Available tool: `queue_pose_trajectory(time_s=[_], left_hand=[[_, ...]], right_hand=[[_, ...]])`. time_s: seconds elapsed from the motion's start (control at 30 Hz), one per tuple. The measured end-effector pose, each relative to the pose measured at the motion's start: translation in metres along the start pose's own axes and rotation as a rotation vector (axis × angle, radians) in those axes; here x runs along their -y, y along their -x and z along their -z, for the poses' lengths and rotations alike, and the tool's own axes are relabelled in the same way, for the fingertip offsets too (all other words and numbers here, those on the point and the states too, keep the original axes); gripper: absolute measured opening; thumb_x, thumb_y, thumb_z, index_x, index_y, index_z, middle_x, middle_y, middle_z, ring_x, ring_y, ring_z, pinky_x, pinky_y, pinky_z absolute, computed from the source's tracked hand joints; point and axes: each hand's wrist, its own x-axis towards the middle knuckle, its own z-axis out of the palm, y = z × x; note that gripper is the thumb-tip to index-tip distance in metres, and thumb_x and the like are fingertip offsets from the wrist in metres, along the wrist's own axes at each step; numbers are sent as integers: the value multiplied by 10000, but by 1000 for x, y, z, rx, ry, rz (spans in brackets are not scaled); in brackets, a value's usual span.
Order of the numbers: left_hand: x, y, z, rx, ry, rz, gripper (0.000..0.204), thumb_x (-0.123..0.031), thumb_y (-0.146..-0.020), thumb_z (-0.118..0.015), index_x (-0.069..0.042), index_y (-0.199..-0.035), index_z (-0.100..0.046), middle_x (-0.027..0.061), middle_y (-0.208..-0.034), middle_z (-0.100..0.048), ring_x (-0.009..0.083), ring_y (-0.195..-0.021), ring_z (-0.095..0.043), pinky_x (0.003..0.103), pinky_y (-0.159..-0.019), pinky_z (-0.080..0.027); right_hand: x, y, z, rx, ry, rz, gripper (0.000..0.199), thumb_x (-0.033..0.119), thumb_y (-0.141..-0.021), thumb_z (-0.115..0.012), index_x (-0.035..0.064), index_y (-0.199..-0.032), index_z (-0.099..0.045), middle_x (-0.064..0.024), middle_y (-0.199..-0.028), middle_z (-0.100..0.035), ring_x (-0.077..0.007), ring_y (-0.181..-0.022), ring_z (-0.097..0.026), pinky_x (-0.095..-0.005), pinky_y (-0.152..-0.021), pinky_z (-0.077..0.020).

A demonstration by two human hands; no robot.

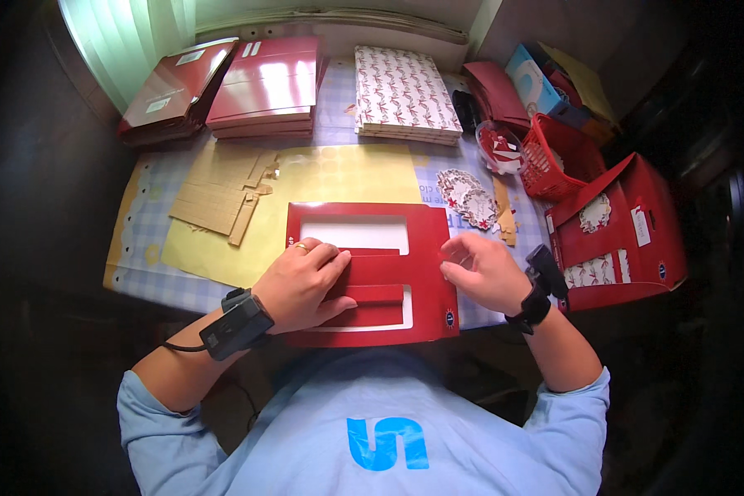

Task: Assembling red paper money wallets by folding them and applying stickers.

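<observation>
A flat red cardboard box blank [432,273] with two cut-out windows lies at the table's front edge. White shows through the windows, and red flaps lie partly across them. My left hand [304,283] rests on the left part of the blank, palm down, fingers stretched over a flap and thumb apart. Above the right edge of the blank is my right hand [488,273], its fingers bent, with a gap between thumb and forefinger. I see nothing in it. Dark devices are strapped to both wrists.
Stacked red folded boxes [264,83] and a patterned white stack [405,91] stand at the back. Brown cardboard strips [215,194] lie on a yellow sheet [331,169]. Rightward are round tags [469,198], a plastic tub [501,149], a red basket [558,169] and an assembled red box [636,236].
</observation>
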Motion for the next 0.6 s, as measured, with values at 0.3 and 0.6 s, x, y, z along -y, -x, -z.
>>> queue_pose_trajectory(time_s=[0.3,0.6], left_hand=[[1,3,-2,-45,33,7,599,-353,-759,-767,31,-1179,-581,173,-1100,-580,324,-1007,-576,417,-907,-479],[0,0,-1,-69,-12,-36,598,-355,-737,-753,44,-1150,-590,153,-1043,-595,303,-962,-577,392,-845,-490]], right_hand=[[8,6,-30,125,-1089,-405,567,47,-862,-664,-33,-1340,-369,-120,-1128,-608,-129,-871,-622,-266,-741,-554],[6,1,-46,260,-1304,-332,376,116,-934,-575,24,-1279,-456,-109,-1212,-596,-194,-1062,-611,-359,-901,-511]])
